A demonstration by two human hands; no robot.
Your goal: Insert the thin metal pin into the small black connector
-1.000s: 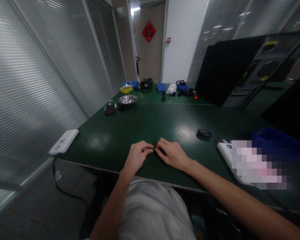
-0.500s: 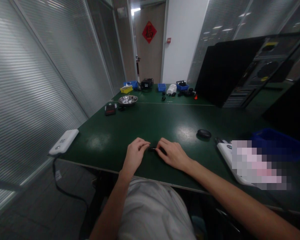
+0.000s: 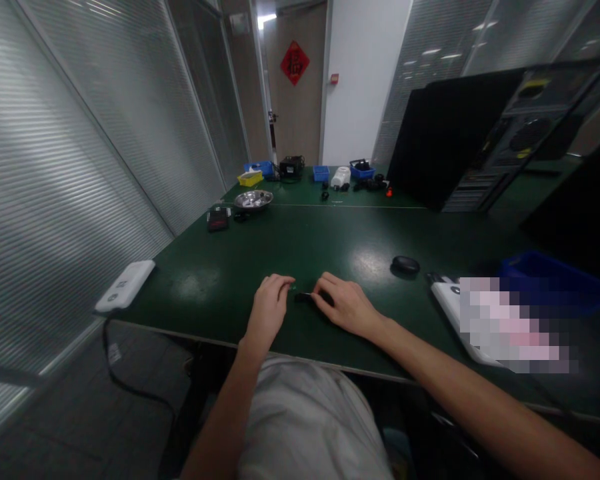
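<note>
Over the near part of the green table [image 3: 320,250], my right hand [image 3: 347,307] pinches a small dark, slim object [image 3: 303,297] between thumb and fingers. It points left and has a light, shiny strip near my fingertips; its kind is not clear. My left hand [image 3: 270,307] is just to the left, thumb and fingers drawn together. A tiny pale greenish speck shows under those fingertips, too small to name. My left fingertips appear apart from the dark object. To the right of my right hand lies a black oval case or mouse-like object [image 3: 406,265].
A white power strip [image 3: 125,287] with a cable lies at the left edge. Farther back are a metal dish [image 3: 253,200], a yellow tray [image 3: 251,179] and a small blue bin [image 3: 321,174]. At right stand a computer tower [image 3: 455,140] and a blue tray [image 3: 555,283].
My left fingertips have drawn slightly away from the dark object, showing more of its left end. My right hand keeps its grip. The whole view has shifted slightly.
</note>
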